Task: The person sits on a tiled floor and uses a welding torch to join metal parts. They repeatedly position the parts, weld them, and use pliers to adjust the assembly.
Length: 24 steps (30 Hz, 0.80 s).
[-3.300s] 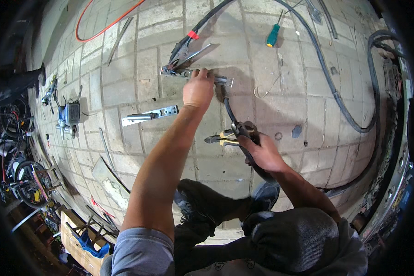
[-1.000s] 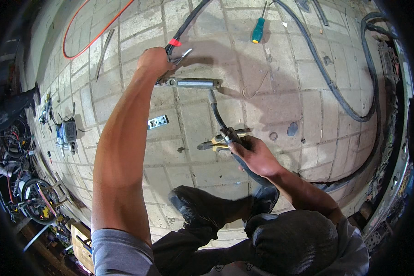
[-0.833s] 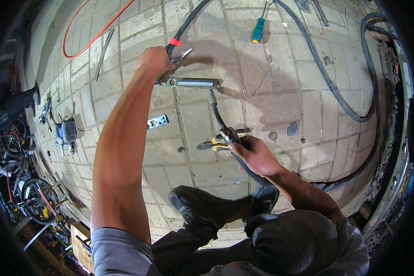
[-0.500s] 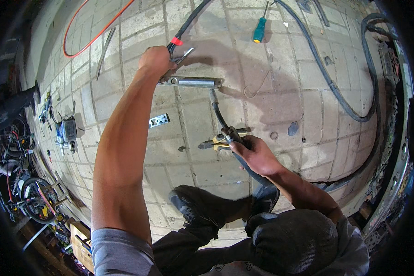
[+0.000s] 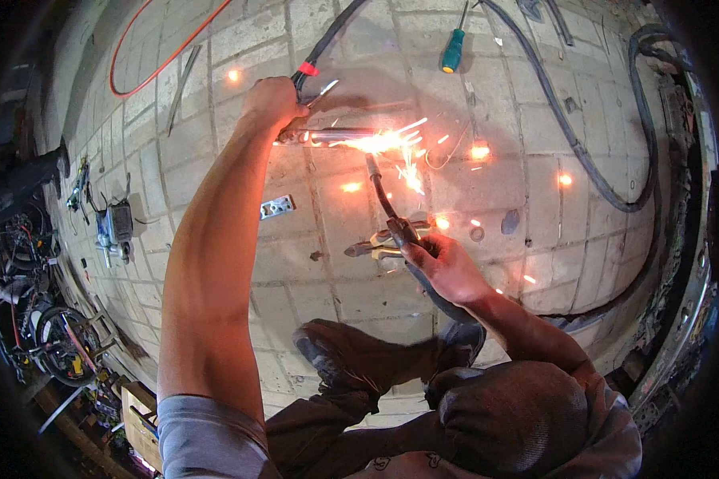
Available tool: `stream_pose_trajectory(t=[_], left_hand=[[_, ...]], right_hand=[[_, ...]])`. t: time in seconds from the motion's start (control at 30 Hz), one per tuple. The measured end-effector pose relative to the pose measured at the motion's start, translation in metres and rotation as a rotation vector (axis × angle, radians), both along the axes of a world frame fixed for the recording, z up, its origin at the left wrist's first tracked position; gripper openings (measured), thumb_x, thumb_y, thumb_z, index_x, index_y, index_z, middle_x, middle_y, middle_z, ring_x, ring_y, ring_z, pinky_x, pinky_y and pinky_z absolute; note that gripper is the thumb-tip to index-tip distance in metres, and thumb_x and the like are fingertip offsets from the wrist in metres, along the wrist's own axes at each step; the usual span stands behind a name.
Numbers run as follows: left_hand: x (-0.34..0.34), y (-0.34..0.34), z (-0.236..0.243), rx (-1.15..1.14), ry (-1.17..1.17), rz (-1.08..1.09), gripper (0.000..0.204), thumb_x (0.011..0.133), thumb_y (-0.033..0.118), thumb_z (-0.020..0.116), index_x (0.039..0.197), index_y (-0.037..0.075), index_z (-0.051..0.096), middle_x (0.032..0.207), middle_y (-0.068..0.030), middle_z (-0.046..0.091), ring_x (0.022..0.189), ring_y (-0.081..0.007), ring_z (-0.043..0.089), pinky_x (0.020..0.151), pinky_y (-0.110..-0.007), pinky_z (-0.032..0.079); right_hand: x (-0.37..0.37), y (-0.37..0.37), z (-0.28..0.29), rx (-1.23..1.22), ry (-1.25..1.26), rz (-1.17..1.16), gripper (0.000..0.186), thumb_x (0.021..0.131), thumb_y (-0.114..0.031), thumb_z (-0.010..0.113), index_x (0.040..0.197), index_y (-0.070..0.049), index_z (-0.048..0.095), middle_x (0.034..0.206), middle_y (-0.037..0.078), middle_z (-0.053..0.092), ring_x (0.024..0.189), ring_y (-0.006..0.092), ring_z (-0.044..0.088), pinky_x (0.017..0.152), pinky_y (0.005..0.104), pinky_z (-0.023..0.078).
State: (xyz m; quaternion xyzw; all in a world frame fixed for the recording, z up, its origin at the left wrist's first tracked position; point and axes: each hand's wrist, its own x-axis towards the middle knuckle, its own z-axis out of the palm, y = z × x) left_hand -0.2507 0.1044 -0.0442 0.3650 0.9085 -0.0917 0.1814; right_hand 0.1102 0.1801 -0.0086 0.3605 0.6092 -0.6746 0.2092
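My right hand (image 5: 449, 270) is wrapped around a black welding torch (image 5: 404, 231). Its bent neck reaches forward, and bright sparks (image 5: 385, 142) burst where the nozzle (image 5: 372, 165) meets the right end of a metal tube (image 5: 327, 136) on the paving. Farther left, my left hand (image 5: 272, 104) is closed at the end of a thick dark cable (image 5: 331, 36) with a red band; it grips what looks like a ground clamp, partly hidden, with one silver arm (image 5: 323, 93) sticking out. Yellow-handled pliers (image 5: 363, 248) lie under the torch.
A green screwdriver (image 5: 452, 54) lies at the far side. A small perforated metal plate (image 5: 276, 207) rests beside my left forearm. A heavy hose (image 5: 571, 140) loops along the right. Glowing spatter is scattered over the paving. My shoes (image 5: 327, 351) stand close below the pliers.
Bright sparks have appeared at the tube's right end, and glowing spatter flies outward over the floor. Both hands keep nearly the same places and grips.
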Motion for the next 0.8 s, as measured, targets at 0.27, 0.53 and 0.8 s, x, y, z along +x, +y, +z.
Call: stream_pose_trajectory(t=[0.27,0.53,0.8], left_hand=[[-0.001,0.001,-0.001,0.012,-0.053,0.036,0.049,0.071,0.038,0.083,0.094,-0.003,0.069,0.095,-0.0241,0.069,0.093,-0.0387,0.067,0.08,-0.046,0.053],[0.005,0.0,0.005,-0.033,-0.006,0.066,0.042,0.074,0.035,0.079,0.099,0.002,0.071,0.108,-0.0187,0.068,0.106,-0.0375,0.063,0.088,-0.045,0.052],[0.084,-0.013,-0.006,0.207,-0.096,-0.157,0.025,0.084,0.021,0.067,0.105,0.007,0.07,0.107,-0.014,0.062,0.108,-0.0339,0.056,0.09,-0.043,0.049]], right_hand=[[0.012,-0.003,-0.004,-0.1,-0.009,-0.067,0.048,0.096,-0.044,0.059,0.097,0.004,0.059,0.072,0.005,0.056,0.058,0.012,0.057,0.052,0.0306,0.048],[0.014,-0.003,0.006,-0.125,-0.071,-0.038,0.047,0.096,-0.043,0.059,0.099,0.003,0.058,0.073,0.005,0.056,0.056,0.0129,0.059,0.054,0.0304,0.047],[0.023,0.001,0.005,-0.196,-0.066,-0.144,0.042,0.096,-0.039,0.06,0.102,0.003,0.058,0.071,0.003,0.055,0.056,0.0117,0.057,0.052,0.0299,0.046]])
